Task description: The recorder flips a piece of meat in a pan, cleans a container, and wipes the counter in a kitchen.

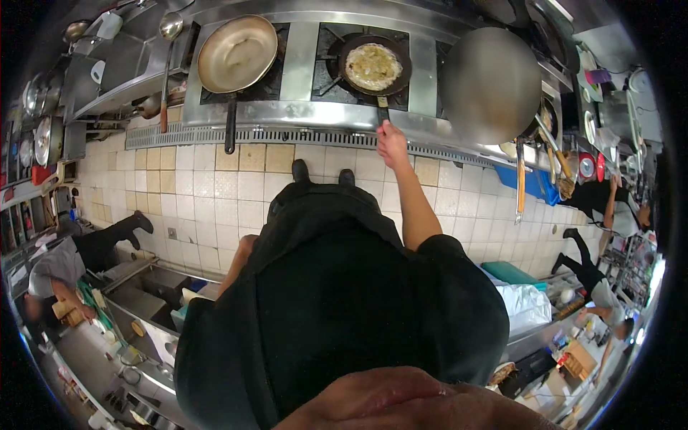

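My right hand (392, 144) grips the black handle of a small dark frying pan (406, 63) on a gas burner. Inside that pan lies a flat, round, yellowish-white food, like an omelette (373, 65), bubbling at its edge. My left hand (247, 245) hangs at my left hip; its fingers are hidden, so I cannot tell whether it holds anything. To the left, a larger pale metal frying pan (239, 54) rests on another burner, its black handle pointing towards me.
A steel ladle (166, 70) lies left of the stove (301, 59). Right of my pan, a round area is blurred out. Long-handled utensils (520, 177) jut over the stove edge at right, above a blue bin (527, 183). Several people work around the kitchen. A counter (161, 301) runs behind me.
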A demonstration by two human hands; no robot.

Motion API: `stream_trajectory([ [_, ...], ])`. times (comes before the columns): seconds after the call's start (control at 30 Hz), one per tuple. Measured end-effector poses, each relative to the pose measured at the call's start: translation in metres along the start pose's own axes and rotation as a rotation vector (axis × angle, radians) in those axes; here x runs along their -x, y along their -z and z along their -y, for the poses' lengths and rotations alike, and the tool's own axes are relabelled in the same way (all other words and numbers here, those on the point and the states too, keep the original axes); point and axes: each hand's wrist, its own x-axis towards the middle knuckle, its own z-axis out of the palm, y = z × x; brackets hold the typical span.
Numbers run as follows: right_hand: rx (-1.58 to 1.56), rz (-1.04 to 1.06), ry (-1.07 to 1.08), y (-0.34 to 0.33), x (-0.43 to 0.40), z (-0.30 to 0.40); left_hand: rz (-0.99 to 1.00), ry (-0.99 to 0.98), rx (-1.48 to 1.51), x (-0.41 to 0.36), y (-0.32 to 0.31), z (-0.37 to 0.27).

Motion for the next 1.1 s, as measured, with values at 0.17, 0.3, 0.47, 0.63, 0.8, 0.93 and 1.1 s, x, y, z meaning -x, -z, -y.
stream_trajectory([
  [0.17,0.133,-0.042,0.106,0.022,-0.018,0.003,-0.014,-0.165,-0.325,0.000,-0.006,-0.057],
  [0.3,0.030,0.106,0.002,0.002,-0.015,0.007,0.027,0.013,-0.372,0.031,0.019,-0.172],
  [0.47,0.064,0.193,-0.070,0.029,0.006,0.004,-0.198,0.200,0.220,0.004,0.020,-0.152],
  [0.63,0.150,0.131,-0.032,0.019,-0.011,0.020,-0.169,0.280,0.286,0.009,0.021,-0.182],
  [0.8,0.153,0.142,-0.116,0.029,-0.003,0.009,-0.048,0.221,0.111,0.010,0.016,-0.152],
  [0.93,0.177,0.133,-0.106,0.045,-0.001,0.031,-0.129,0.203,-0.026,0.039,0.027,-0.195],
  [1.1,0.188,0.177,-0.070,0.015,-0.020,0.032,-0.024,-0.080,-0.420,0.042,0.033,-0.198],
])
